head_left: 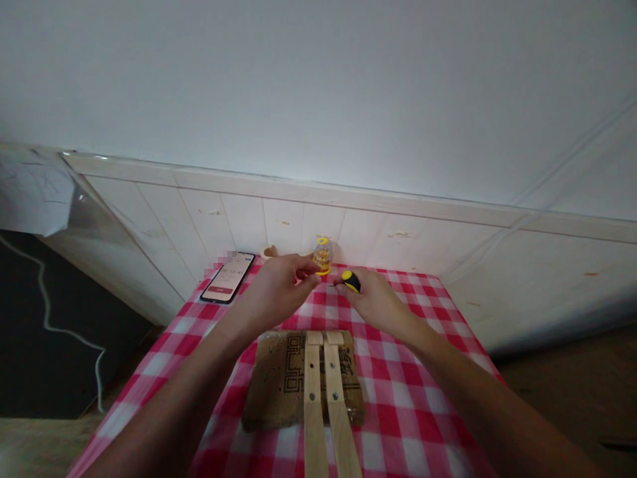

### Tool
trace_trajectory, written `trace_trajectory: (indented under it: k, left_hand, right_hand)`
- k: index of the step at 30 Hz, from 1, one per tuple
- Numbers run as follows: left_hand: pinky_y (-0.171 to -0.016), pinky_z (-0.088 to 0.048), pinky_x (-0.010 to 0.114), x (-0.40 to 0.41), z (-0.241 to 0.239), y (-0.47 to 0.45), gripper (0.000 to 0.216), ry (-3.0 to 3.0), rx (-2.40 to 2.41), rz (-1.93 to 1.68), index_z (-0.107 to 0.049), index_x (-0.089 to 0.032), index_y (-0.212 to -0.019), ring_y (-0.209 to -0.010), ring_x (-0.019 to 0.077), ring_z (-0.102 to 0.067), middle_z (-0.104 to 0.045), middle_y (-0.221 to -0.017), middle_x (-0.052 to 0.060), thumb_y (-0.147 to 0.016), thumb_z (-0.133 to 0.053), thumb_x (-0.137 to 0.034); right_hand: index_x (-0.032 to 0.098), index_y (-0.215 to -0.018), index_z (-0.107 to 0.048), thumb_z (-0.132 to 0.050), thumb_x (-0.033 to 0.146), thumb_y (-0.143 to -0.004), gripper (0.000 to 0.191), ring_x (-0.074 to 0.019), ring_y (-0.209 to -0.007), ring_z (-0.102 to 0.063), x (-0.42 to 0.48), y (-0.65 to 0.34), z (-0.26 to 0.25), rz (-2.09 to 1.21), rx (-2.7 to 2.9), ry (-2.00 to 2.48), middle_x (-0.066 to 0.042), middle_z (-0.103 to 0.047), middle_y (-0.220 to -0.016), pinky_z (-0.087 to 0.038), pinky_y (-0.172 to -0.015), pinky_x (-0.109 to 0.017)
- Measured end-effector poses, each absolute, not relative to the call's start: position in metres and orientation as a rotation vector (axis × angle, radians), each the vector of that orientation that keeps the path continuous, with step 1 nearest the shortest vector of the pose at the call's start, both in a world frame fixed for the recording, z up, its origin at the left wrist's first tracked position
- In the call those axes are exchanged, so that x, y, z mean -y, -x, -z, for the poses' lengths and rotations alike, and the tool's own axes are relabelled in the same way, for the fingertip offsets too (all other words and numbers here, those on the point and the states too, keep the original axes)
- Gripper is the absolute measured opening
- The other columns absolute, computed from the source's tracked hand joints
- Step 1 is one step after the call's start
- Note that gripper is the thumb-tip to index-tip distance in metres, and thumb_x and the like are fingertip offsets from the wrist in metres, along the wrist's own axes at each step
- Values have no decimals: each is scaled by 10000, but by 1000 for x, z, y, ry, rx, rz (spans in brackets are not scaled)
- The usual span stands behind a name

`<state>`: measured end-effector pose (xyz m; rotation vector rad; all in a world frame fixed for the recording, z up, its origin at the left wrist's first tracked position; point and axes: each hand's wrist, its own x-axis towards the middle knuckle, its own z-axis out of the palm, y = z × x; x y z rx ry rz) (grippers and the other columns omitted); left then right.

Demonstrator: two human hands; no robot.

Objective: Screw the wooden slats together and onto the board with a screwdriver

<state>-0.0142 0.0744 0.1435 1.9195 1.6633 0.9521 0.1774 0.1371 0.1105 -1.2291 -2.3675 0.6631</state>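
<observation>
My right hand (381, 299) is closed round a screwdriver (351, 281) with a yellow and black handle, its thin shaft pointing left. My left hand (284, 284) reaches in from the other side, thumb and fingers curled close together; what lies between them is too small to tell. Just behind its fingertips stands a small clear container (322, 255) with a yellow base and yellowish bits inside. I cannot tell whether the fingers touch it. Nearer me, two pale wooden strips (313, 398) with screws in them lie side by side across a brown cardboard-like block (273, 378).
A phone (226, 282) with a lit screen lies at the table's back left. Beside it, partly behind my left hand, is a pale round object (269, 252). The red-and-white checked tablecloth (408, 372) reaches the white panelled wall (283, 226).
</observation>
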Motion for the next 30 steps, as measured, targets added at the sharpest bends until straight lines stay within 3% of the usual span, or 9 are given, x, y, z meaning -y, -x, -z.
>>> trace_trajectory:
  k: [3,8,14,17,21,24,30]
  left_hand:
    - [-681,-485,272,-67,-139,6,219,-1963,-1568,-811,-793,-188,-946,-784,184,-714,-804,-887,38,-865,-597,-244]
    - [-642,-464,249,-45,-137,2,168,-1898,-1502,-713,-782,-210,-843,-712,161,-697,-787,-796,0,-845,-614,-207]
    - [-587,-447,213,-10,-129,4,51,-1773,-1459,-786,-662,-206,-801,-661,132,-651,-731,-743,-21,-840,-642,-233]
    - [-613,-471,218,4,-115,8,29,-1702,-1444,-872,-628,-210,-833,-697,135,-648,-712,-774,-19,-833,-630,-239]
    - [-670,-522,255,13,-87,16,112,-1454,-1545,-987,-680,-206,-873,-738,162,-671,-729,-800,8,-820,-606,-271]
    - [-629,-537,264,15,-66,15,146,-1225,-1563,-1123,-673,-194,-795,-698,173,-670,-720,-765,21,-794,-655,-338]
    - [-696,-585,295,16,-45,4,159,-1173,-1636,-1114,-723,-195,-830,-767,199,-727,-770,-821,36,-816,-668,-344]
  right_hand:
    - [179,-865,-691,-684,127,-866,52,-175,-765,-680,-116,-184,-124,-833,2229,1138,-27,-755,-854,-460,-676,-259]
    - [174,-821,-665,-732,104,-819,96,-148,-696,-624,-88,-184,-132,-925,2210,1179,1,-697,-777,-423,-618,-249]
    - [198,-820,-658,-760,145,-810,115,-133,-664,-616,-56,-181,-129,-1149,2125,1085,36,-666,-728,-442,-577,-222]
    - [220,-930,-684,-713,195,-870,71,-161,-770,-685,-43,-186,-118,-1171,2138,973,4,-736,-854,-512,-667,-249]
    - [220,-1121,-667,-555,104,-895,278,-211,-948,-691,-34,-206,-92,-885,2424,787,-71,-745,-1049,-547,-816,-333]
    - [201,-1153,-669,-557,29,-813,396,-215,-928,-687,-35,-218,-75,-815,2670,761,-70,-740,-1023,-554,-801,-331]
    - [232,-1303,-632,-584,83,-857,473,-252,-996,-692,-45,-219,-72,-814,2906,802,-78,-727,-1105,-570,-813,-370]
